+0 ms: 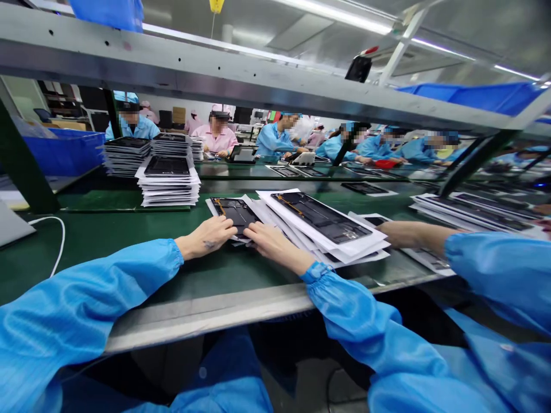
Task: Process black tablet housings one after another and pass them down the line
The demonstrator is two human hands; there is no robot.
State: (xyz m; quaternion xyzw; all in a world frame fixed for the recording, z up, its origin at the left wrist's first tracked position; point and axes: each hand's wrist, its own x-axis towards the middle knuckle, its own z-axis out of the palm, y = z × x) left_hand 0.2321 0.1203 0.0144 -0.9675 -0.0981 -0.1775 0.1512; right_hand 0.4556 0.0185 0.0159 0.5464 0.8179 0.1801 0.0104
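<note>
A black tablet housing (236, 211) with an orange flex strip lies on white sheets in front of me. My left hand (212, 236) is closed at its near left edge, fingers bent down on the rim. From the right, my right hand (267, 238) grips the near right corner, thumb and fingertips together. Beside my right hand is a fanned pile of white sheets (275, 215), topped by another black housing (321, 217) with an orange strip. My fingertips partly cover the near edge of the housing.
Tall stacks of housings on paper (170, 186) stand at the back left. A co-worker's hand (400, 234) reaches in at the right, near more housings (473, 213). A metal shelf beam (258, 80) crosses above. A white cable (60, 246) lies left; a blue bin (64, 152) stands behind.
</note>
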